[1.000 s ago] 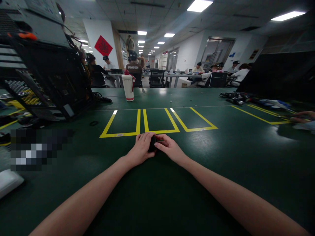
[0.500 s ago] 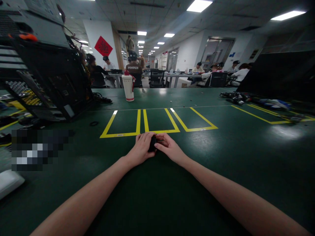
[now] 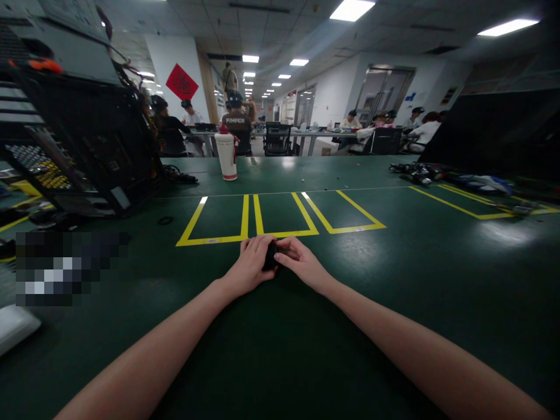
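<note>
My left hand [image 3: 250,263] and my right hand [image 3: 301,263] meet on the dark green table [image 3: 394,280], just below the yellow taped boxes [image 3: 280,217]. Both hands are closed around a small black object [image 3: 270,255] held between them; most of it is hidden by my fingers, so I cannot name it. My forearms stretch out from the bottom of the head view.
A white bottle with a red cap [image 3: 227,153] stands at the back. A black rack with cables [image 3: 87,134] fills the left. A white item [image 3: 15,326] lies at the left edge. Dark clutter [image 3: 420,172] lies far right. People sit at tables behind.
A hand that lay at the far right edge of the table a second ago is gone. My hands have stayed in place on the black object.
</note>
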A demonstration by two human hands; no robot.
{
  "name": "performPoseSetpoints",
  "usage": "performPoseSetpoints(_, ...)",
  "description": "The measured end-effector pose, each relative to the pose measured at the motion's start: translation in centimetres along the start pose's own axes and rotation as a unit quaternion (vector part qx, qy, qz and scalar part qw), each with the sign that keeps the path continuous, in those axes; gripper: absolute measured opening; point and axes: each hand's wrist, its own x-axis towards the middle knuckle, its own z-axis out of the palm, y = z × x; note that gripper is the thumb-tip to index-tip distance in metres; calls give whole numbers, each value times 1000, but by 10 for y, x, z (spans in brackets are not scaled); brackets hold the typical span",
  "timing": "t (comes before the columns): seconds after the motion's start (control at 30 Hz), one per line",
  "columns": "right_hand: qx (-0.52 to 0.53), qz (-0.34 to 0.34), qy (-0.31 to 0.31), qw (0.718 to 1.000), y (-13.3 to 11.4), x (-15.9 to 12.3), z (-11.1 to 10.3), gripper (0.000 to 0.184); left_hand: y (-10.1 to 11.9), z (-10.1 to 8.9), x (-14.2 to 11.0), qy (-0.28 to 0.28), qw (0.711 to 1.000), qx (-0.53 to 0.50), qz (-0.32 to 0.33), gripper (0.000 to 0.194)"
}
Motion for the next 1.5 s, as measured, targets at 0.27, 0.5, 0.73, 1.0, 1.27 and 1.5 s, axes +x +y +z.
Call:
performPoseSetpoints(0.27, -7, 25, -4, 1000, 0, -1, -1, 31, -5, 8, 0, 20, 1000, 8, -3, 54)
performPoseSetpoints(0.5, 18, 4, -17, 1000, 6, 1, 1, 28, -8, 12, -3, 38, 999, 26, -12, 54)
performPoseSetpoints(0.73, -4, 12, -9, 1000, 8, 3, 0, 34, -7, 11, -5, 35, 999, 32, -8, 53)
performPoseSetpoints(1.0, -2, 9, -26, 1000, 1, -1, 0, 33, -5, 8, -6, 25, 999, 20, -10, 55)
performPoseSetpoints(1.27, 12, 20, -15, 1000, 5, 2, -1, 28, -5, 7, -6, 24, 1000, 20, -7, 53)
performPoseSetpoints(1.5, 10, 17, -32, 999, 4, 1, -2, 32, -3, 4, -6, 6, 1000, 24, -12, 54)
